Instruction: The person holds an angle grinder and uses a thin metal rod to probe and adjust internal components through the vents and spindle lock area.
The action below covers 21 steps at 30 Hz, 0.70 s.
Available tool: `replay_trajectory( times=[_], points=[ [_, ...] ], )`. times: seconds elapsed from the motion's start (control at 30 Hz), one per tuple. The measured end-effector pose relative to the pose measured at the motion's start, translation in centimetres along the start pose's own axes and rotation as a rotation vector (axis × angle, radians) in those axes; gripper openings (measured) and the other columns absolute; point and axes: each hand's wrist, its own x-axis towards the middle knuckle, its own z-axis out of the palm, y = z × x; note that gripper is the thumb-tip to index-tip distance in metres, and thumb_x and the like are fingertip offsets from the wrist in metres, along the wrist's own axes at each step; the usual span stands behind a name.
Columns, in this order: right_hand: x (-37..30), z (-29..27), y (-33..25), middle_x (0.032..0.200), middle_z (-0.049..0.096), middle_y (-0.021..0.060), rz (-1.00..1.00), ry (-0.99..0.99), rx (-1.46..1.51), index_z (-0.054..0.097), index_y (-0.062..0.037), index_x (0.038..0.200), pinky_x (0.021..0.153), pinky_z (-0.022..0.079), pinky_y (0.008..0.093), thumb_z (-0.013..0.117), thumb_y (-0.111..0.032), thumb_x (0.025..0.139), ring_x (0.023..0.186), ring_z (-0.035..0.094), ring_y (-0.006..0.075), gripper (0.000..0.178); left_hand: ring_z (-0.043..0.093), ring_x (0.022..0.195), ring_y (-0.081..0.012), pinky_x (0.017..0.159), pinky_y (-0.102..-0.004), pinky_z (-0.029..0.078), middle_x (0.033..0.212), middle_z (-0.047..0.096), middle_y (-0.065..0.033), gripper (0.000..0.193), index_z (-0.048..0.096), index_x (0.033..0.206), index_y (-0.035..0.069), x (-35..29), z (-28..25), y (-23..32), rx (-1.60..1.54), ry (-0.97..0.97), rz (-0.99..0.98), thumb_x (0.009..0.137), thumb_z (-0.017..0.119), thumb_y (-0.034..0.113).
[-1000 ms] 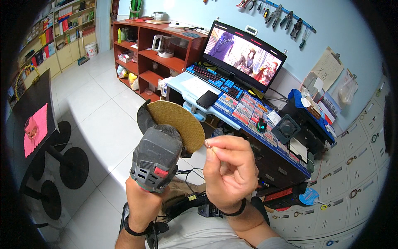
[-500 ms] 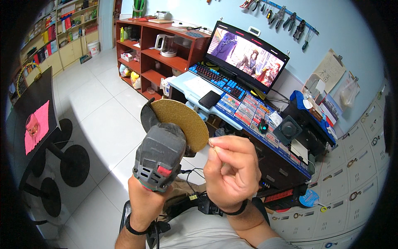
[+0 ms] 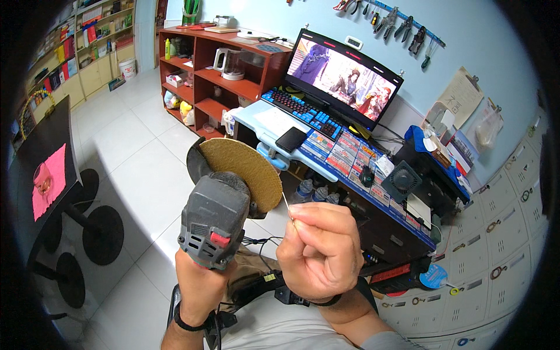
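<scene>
Fingers (image 3: pixel 300 219) of the right hand (image 3: pixel 324 251) pinch a thin needle (image 3: pixel 287 202) against the grinder (image 3: pixel 219 213) gripped by the left hand (image 3: pixel 201 286).

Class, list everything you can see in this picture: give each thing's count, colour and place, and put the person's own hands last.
angle grinder: 1, grey with red switch, centre, gripped from below
sanding disc: 1, tan, on the grinder's head
thin pin: 1, pale, pinched at the disc's edge
monitor: 1, black, lit, on the desk
keyboard: 1, blue keys, before the monitor
phone: 1, black, on the desk's edge
desk: 1, light blue, right of centre
shelf unit: 1, red-brown, behind the desk
hand tools: several, hung on the blue wall
black stand: 1, with a pink sheet, far left
left hand: holds the grinder
right hand: pinches the pin
</scene>
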Motion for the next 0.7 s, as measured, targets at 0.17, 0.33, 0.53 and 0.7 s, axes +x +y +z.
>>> replay_trajectory(
  times=[0.17, 0.33, 0.53, 0.7],
  points=[
    [0.7, 0.8, 0.7, 0.113, 0.069, 0.0207, -0.039, -0.063, -0.088, 0.058, 0.0008, 0.108, 0.077, 0.062, 0.037, 0.074, 0.011, 0.088, 0.093, 0.071, 0.0305, 0.027, 0.068, 0.08, -0.0162, 0.075, -0.0304, 0.054, 0.089, 0.074, -0.0054, 0.028, 0.071, 0.101, -0.001, 0.1, -0.1, -0.1, 0.047, -0.017, 0.029, 0.073, 0.072, -0.006],
    [0.1, 0.1, -0.1, 0.107, 0.072, 0.0201, -0.054, -0.017, -0.019, 0.065, 0.0043, 0.102, 0.077, 0.062, 0.0386, 0.078, 0.013, 0.08, 0.089, 0.073, 0.0332, 0.027, 0.066, 0.077, -0.0157, 0.073, -0.0305, 0.053, 0.086, 0.073, -0.0056, 0.025, 0.07, 0.098, -0.001, 0.2, 0.0, -0.1, 0.02, -0.009, 0.037, 0.074, 0.072, -0.005],
    [0.6, 1.4, 1.2, 0.106, 0.073, 0.0201, -0.05, 0.041, -0.042, 0.064, 0.0038, 0.1, 0.077, 0.062, 0.0387, 0.078, 0.012, 0.08, 0.089, 0.074, 0.0323, 0.026, 0.067, 0.077, -0.0161, 0.073, -0.0303, 0.053, 0.086, 0.073, -0.0057, 0.024, 0.07, 0.097, -0.001, 0.1, -0.2, -0.4, 0.07, -0.028, 0.024, 0.074, 0.073, -0.005],
    [0.0, 0.5, 0.0, 0.109, 0.073, 0.0202, -0.022, 0.01, 0.004, 0.064, 0.0038, 0.102, 0.078, 0.061, 0.0387, 0.078, 0.013, 0.081, 0.09, 0.073, 0.0327, 0.027, 0.068, 0.079, -0.0165, 0.074, -0.0305, 0.054, 0.088, 0.074, -0.0062, 0.025, 0.071, 0.098, -0.001, 0.1, -0.1, -0.2, 0.026, 0.007, 0.035, 0.073, 0.073, -0.005]
  ],
)
